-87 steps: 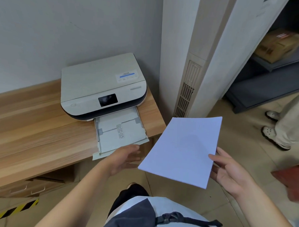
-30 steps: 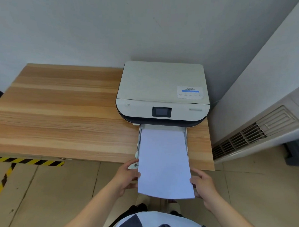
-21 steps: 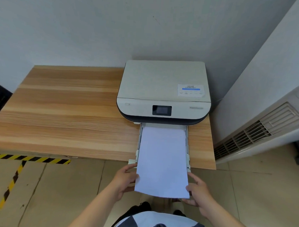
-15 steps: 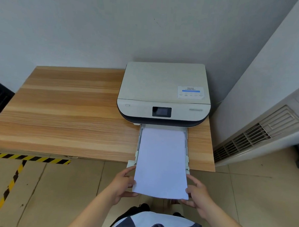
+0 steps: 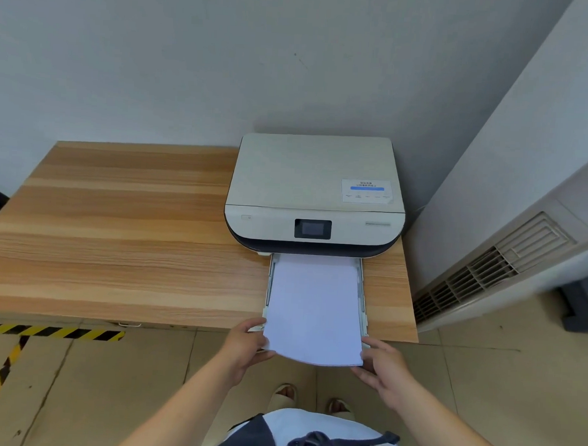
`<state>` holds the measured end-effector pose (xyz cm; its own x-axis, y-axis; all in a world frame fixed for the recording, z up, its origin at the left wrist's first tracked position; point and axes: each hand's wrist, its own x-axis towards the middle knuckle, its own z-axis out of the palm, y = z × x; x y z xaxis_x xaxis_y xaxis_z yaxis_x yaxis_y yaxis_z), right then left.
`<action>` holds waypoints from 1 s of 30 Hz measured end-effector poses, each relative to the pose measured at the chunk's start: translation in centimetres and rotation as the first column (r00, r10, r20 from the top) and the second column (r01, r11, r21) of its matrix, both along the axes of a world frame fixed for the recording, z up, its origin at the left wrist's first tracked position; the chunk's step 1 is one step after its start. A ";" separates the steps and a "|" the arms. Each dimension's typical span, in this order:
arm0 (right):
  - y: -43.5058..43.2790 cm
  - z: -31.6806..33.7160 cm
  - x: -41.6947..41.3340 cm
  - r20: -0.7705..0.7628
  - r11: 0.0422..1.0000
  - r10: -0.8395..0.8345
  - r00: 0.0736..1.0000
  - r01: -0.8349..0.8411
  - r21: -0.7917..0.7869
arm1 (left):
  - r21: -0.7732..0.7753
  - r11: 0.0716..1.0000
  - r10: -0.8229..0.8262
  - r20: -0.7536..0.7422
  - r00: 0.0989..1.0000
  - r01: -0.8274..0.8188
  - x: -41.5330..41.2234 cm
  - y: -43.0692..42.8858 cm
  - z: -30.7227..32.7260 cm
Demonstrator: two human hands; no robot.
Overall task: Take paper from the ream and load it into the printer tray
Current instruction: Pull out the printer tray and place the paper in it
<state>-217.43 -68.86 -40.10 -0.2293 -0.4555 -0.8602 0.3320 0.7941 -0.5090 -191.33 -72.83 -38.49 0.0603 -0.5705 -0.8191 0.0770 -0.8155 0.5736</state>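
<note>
Paper stack (image 5: 314, 308) has slid further into the printer tray (image 5: 362, 293) than half a second ago: near edge now sits closer to the tray's front lip, less overhang toward the person. Far edge is under the printer (image 5: 315, 196) mouth; near edge sags slightly off the tray end, just ahead of both hands. Stack looks square between the side guides, no visible skew.

Left hand (image 5: 246, 347) pinches the near-left corner of the paper, thumb on top, fingers under. Right hand (image 5: 382, 365) grips the near-right corner, fingertips at the sheet edge. Both grasping paper, not released.

Meaning for the task: insertion step nearly finished; a short push away from the hands probably remains to seat the stack, then pushing the tray in. Risk: sagging near edge could buckle if pushed too fast.

Outward: printer sits on the wood bench (image 5: 117, 232) beyond the hands, against the wall; vent unit (image 5: 506, 262) off to the right-hand side. Ream not in view.
</note>
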 end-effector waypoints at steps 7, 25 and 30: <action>-0.3 0.3 1.1 -0.068 0.992 0.103 0.992 -0.098 0.075 | 0.019 1.000 0.000 0.023 1.000 -0.001 -0.2 0.0 -0.8; -3.1 -0.4 0.3 -0.045 0.997 0.026 0.999 -0.029 -0.067 | -0.086 0.996 -0.030 0.075 0.997 0.037 -1.2 -2.9 -1.7; -2.9 -1.0 0.3 -0.030 0.994 0.079 0.996 -0.081 -0.067 | -0.053 0.998 -0.031 0.148 0.988 0.039 -1.1 -3.0 -2.8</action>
